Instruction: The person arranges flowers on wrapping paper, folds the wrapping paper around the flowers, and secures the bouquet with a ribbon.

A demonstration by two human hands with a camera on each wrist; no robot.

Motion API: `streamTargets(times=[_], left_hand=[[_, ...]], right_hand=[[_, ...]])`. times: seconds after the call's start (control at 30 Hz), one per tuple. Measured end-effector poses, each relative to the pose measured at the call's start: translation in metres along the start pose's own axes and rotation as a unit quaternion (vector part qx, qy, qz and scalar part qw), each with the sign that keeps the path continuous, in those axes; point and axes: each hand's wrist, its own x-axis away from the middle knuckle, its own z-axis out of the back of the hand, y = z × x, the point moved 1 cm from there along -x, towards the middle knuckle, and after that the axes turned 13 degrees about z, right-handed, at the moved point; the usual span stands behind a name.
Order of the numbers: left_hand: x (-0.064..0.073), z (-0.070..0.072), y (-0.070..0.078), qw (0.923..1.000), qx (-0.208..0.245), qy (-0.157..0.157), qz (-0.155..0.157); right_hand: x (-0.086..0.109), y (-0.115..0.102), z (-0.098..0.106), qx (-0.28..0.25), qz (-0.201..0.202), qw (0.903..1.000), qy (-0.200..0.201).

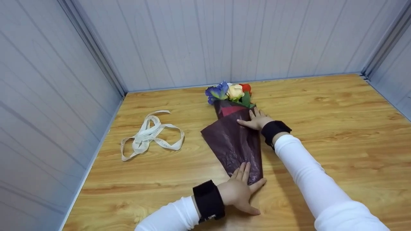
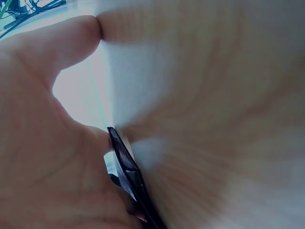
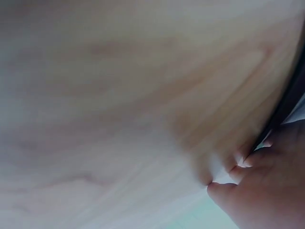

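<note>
**Dark purple wrap (image 1: 229, 141) pressed flat, flowers at its far end**

Wrap lies on the wood-grain table (image 1: 324, 109); taking it as reference for everything below. Cone shape, narrow end near the person, wide end away. Red panel (image 1: 231, 111) shows at its upper part, beside the fold.

Out of its far end: blue-purple flower (image 1: 217, 93) on the left, cream flower (image 1: 235, 92) in the middle, red flower (image 1: 246, 88) on the right, green leaf (image 1: 246, 99) below the red one.

Left hand (image 1: 239, 192): at the wrap's narrow tip, fingers extended and spread, tips on the wrap, thumb out wide. Nothing pinched.

Right hand (image 1: 257, 121): on the wrap's upper right edge, thumb reaching across its front, grip wide, nothing clenched. Right wrist view has fingertips against the table beside a dark edge; blurred.

White ribbon (image 1: 141, 138): loosely looped, left of the wrap, apart from it. Printed, text too small to read.

Black bands (image 1: 209, 199) on both wrists, white sleeves (image 1: 303, 163) behind, nearer the person than the wrap.
</note>
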Motion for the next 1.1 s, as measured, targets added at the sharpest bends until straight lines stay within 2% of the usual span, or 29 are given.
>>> streamTargets(times=[0.4,0.63,0.97,1.1], left_hand=[[-0.003,0.0,-0.002,0.9999,-0.008,0.003,0.008],[-0.002,0.0,-0.001,0.9999,-0.009,0.004,0.006],[-0.001,0.0,0.001,0.9999,-0.011,0.007,0.007],[0.0,-0.001,0.001,0.9998,-0.015,0.005,0.01]], right_hand=[[-0.008,0.007,0.009,-0.014,0.017,0.9997,0.007],[-0.009,0.017,0.012,0.002,0.024,0.9997,0.007],[-0.018,0.039,0.013,0.006,0.03,0.9988,0.039],[-0.021,0.04,0.01,0.008,0.033,0.9984,0.045]])
